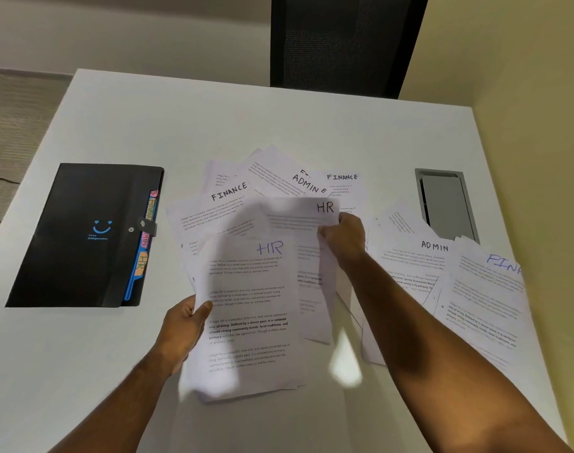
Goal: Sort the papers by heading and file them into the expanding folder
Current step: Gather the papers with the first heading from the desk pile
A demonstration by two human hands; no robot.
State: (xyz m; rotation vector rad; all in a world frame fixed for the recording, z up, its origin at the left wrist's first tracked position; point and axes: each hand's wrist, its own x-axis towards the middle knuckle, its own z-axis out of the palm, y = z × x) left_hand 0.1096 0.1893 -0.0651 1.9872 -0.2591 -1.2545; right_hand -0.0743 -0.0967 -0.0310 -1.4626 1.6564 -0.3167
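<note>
My left hand (184, 325) grips the left edge of a small stack of sheets, the top one headed HR in blue (249, 308). My right hand (343, 237) pinches the right edge of another sheet headed HR in black (298, 212), lifted and blurred over the loose pile. Under them lie scattered papers headed FINANCE (213, 204), ADMIN (298, 181) and FINANCE (344, 184). To the right rest an ADMIN sheet (413, 259) and a sheet with a blue FIN heading (488, 299). The black expanding folder (79, 237) lies shut at the left, with coloured tabs showing FINANCE, ADMIN and HR.
The white table (246, 119) carries everything. A grey cable hatch (446, 204) is set into it at the right, partly covered by paper. A dark chair back (344, 40) stands behind the far edge. A yellow wall runs along the right side.
</note>
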